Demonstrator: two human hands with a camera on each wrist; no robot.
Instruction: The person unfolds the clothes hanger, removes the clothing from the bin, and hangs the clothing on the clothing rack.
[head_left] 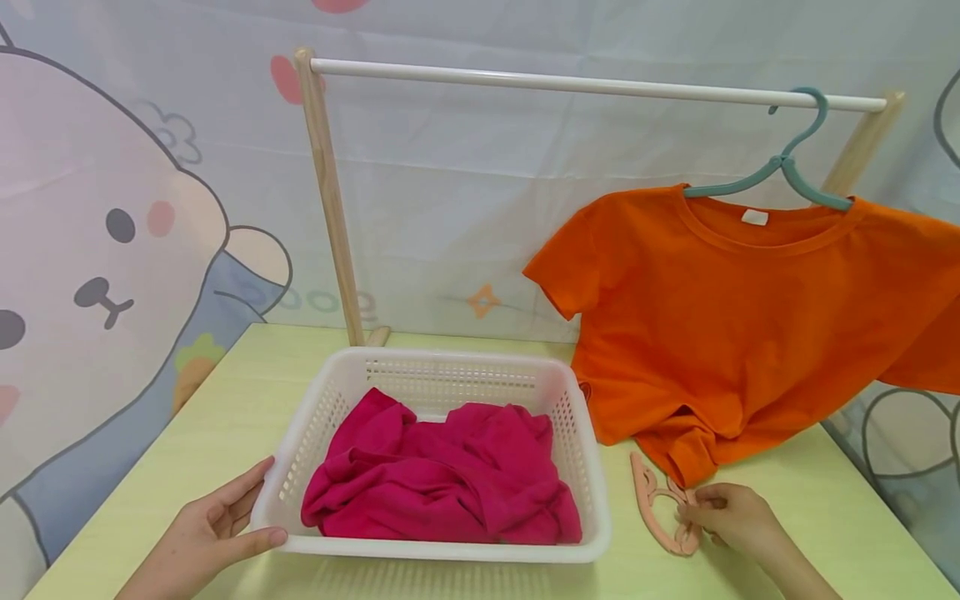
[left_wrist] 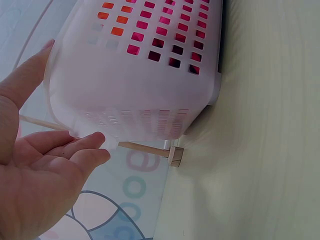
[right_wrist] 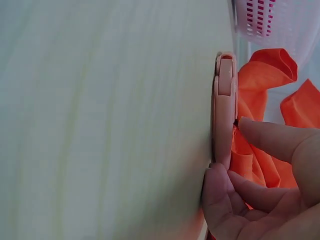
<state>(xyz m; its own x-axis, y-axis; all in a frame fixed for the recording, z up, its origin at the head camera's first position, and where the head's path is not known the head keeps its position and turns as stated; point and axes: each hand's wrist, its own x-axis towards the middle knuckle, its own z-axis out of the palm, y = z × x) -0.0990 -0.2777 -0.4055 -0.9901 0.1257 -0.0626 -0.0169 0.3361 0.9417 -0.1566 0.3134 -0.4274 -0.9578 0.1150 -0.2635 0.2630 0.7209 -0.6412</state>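
Note:
A peach-pink folding hanger (head_left: 643,493) lies folded on the table just below the orange T-shirt's (head_left: 735,317) hem. My right hand (head_left: 735,521) pinches its right side; in the right wrist view, the thumb and fingers are at the edge of the hanger (right_wrist: 223,115). My left hand (head_left: 198,533) is at the near left corner of a white plastic basket (head_left: 431,550), thumb at the front rim and loosely extended fingers along the left side. Crumpled magenta cloth (head_left: 450,479) fills much of the basket. The left wrist view has the left hand (left_wrist: 50,170) beside the basket's rim.
Behind the basket stands a rack with a white rod (head_left: 562,81) and wooden posts (head_left: 330,200). From the rod's right end hangs a teal hanger (head_left: 806,179) carrying the T-shirt. A printed cartoon backdrop (head_left: 450,233) closes off the back of the pale yellow table (head_left: 225,417).

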